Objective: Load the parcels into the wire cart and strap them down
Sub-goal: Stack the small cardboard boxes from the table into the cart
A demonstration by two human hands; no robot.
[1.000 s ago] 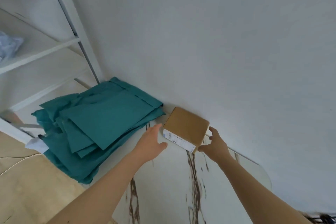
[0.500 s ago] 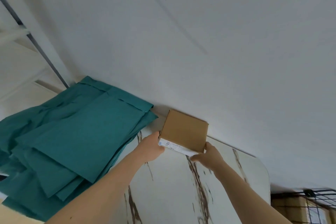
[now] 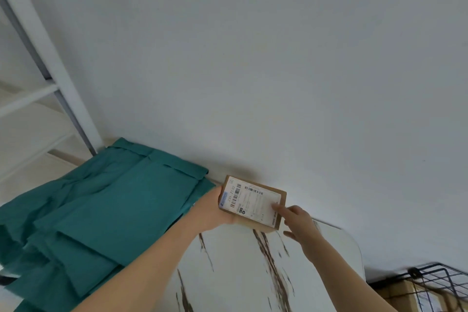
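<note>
A small brown cardboard parcel [image 3: 253,201] with a white shipping label is tipped up off the marble table [image 3: 240,273], label side facing me, close to the wall. My left hand [image 3: 215,210] grips its left end from below. My right hand [image 3: 300,221] is at its right end, index finger straight and touching the label, the other fingers loose. The black wire cart [image 3: 435,276] shows at the lower right corner, with cardboard boxes inside it.
A pile of teal mailer bags [image 3: 101,215] covers the table's left part, touching the wall. A white shelf frame [image 3: 48,58] stands at the far left. The white wall [image 3: 278,71] runs right behind the table.
The parcel has been lifted and turned so its labelled face shows. My left hand now holds it from below; my right hand has loosened to a fingertip touch. The cart has come further into view.
</note>
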